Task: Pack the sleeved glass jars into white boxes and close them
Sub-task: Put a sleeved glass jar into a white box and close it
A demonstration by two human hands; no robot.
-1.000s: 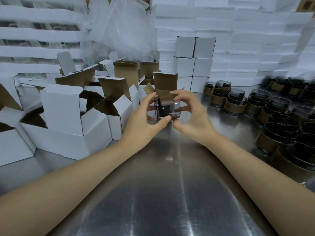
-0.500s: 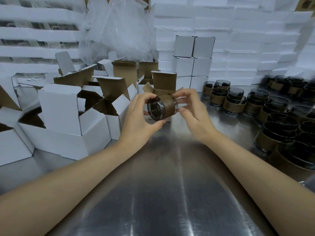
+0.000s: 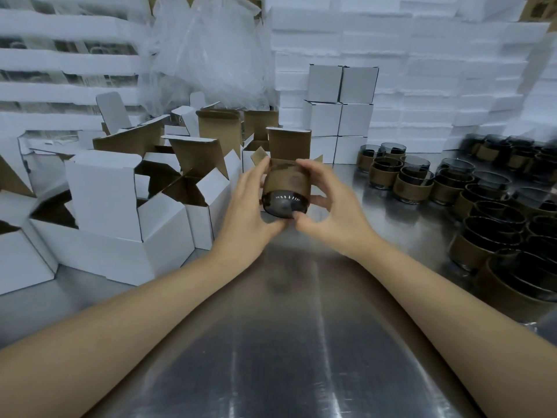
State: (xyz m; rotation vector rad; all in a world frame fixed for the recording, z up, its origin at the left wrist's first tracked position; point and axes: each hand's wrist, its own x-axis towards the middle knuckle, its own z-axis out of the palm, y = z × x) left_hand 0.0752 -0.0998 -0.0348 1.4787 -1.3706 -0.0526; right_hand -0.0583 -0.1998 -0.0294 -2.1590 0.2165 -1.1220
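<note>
The sleeved jar (image 3: 284,188) is gripped from two sides, its dark base toward the camera: left hand (image 3: 247,212) at its 9 o'clock, right hand (image 3: 331,206) at its 3 o'clock, fingers curled round it. An open white box (image 3: 289,143) stands just behind, at 12 o'clock.

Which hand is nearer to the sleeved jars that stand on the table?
Right. The right hand is just left of the standing jars; the left hand lies farther left, beyond the held jar.

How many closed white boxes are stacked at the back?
6 closed boxes: two columns, three high, left of the standing jars; others may be hidden behind them.
</note>
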